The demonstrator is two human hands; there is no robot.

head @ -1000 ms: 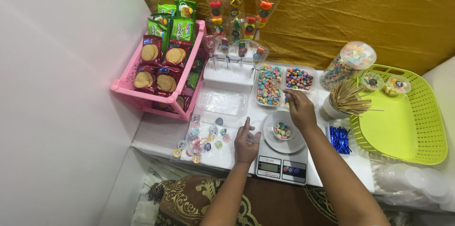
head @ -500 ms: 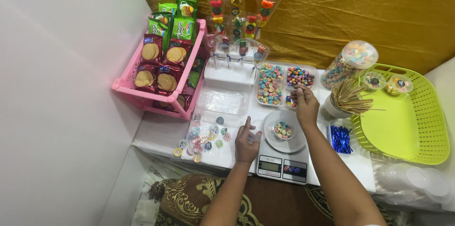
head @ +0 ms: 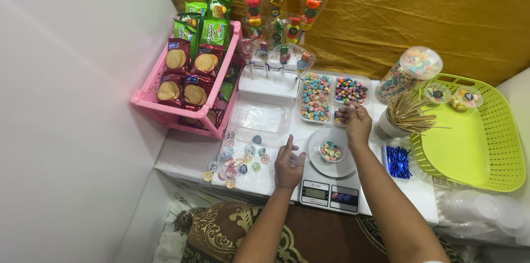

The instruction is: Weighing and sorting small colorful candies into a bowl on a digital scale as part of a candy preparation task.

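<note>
our right hand (head: pixel 358 122) has moved up off the small candy cup (head: pixel 330 151) on the digital kitchen scale (head: pixel 330 183) to the divided tray of pastel candies (head: pixel 331 97), fingers pinched down into its near compartment; whether it has a piece yet we cannot tell. so we judge the cup is short of its weight. our left hand (head: pixel 289 163) rests by the scale, loosely curled on a clear round lid (head: pixel 301 151). glossy sealed jelly cups (head: pixel 237 161) lie scattered left.
</note>
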